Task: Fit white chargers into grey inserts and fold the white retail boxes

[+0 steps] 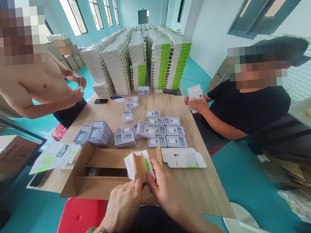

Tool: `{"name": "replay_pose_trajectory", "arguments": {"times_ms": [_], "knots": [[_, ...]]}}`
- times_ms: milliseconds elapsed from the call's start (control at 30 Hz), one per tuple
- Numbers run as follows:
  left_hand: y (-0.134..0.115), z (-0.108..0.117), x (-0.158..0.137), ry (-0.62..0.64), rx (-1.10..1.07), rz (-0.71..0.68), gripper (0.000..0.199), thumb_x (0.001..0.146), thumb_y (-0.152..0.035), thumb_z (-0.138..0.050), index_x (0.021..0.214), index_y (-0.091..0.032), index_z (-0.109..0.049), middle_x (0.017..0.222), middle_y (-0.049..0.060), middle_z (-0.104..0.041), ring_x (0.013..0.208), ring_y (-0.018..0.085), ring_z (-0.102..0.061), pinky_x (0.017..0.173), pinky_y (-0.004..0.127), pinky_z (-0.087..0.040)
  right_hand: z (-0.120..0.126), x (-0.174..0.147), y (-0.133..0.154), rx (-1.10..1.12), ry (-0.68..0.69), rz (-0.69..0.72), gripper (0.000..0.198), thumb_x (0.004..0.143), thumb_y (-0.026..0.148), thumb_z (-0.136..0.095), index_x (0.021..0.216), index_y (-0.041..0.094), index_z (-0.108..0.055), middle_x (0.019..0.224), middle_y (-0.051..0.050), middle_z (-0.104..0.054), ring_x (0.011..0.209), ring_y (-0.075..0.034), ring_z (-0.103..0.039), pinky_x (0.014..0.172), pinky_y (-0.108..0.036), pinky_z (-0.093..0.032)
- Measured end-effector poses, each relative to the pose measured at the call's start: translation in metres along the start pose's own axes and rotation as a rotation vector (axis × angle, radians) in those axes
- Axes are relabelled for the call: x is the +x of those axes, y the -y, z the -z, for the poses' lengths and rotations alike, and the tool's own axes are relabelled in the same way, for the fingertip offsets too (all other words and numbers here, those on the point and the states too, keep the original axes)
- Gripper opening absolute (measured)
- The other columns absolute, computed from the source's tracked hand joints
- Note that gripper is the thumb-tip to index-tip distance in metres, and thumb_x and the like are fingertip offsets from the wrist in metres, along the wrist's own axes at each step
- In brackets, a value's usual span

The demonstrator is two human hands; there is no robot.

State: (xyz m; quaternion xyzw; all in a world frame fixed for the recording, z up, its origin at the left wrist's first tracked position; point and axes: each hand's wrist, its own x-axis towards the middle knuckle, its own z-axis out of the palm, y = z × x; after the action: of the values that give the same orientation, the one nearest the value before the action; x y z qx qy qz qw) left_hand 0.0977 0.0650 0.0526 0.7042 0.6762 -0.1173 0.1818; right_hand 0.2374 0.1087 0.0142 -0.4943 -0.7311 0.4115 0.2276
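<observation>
Both hands grip a small white folding carton with green print, its brown inside showing at the open end. My left hand closes on the near left side, thumb against the carton. On the right side, the thumb and fingers of my right hand press its wall. Under and beyond the carton is an open brown cardboard box, its inside mostly dark. Flat white cartons lie in an overlapping pile to the right of my hands.
Grey plastic trays stand on the wooden table, some stacked. Printed sheets lie left. A shirtless person stands left; a person in black sits right, holding a white carton. A red stool is below.
</observation>
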Motion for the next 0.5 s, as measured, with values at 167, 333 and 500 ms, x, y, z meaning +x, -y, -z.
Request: {"name": "replay_pose_trajectory", "arguments": {"times_ms": [167,333,500], "knots": [[-0.004,0.005,0.000,0.005,0.047,-0.046,0.046,0.088,0.007,-0.040,0.120,-0.014,-0.066,0.100,0.010,-0.080,0.091,0.028,-0.079,0.079,0.041,-0.064,-0.013,0.000,-0.010,-0.166,-0.108,0.094,0.041,0.102,0.025,-0.039,0.140,0.016,-0.053,0.097,-0.013,-0.078,0.097,-0.030,-0.072,0.082,-0.038,-0.054],[-0.006,0.007,0.005,-0.060,0.064,-0.091,0.043,0.088,0.008,-0.041,0.113,-0.013,-0.069,0.096,0.010,-0.080,0.088,0.028,-0.079,0.076,0.043,-0.066,0.007,0.002,-0.002,-0.066,0.068,0.101,0.034,0.105,0.024,-0.036,0.134,0.019,-0.053,0.099,-0.010,-0.078,0.089,-0.026,-0.073,0.075,-0.032,-0.052],[-0.008,-0.009,0.008,-0.338,0.053,-0.246,0.044,0.085,0.003,-0.049,0.124,-0.010,-0.065,0.085,0.008,-0.080,0.072,0.025,-0.079,0.061,0.033,-0.065,0.031,0.009,0.002,-0.263,0.068,0.194,0.019,0.099,0.016,-0.042,0.105,0.020,-0.059,0.086,-0.008,-0.073,0.084,-0.026,-0.067,0.073,-0.032,-0.046]]}}
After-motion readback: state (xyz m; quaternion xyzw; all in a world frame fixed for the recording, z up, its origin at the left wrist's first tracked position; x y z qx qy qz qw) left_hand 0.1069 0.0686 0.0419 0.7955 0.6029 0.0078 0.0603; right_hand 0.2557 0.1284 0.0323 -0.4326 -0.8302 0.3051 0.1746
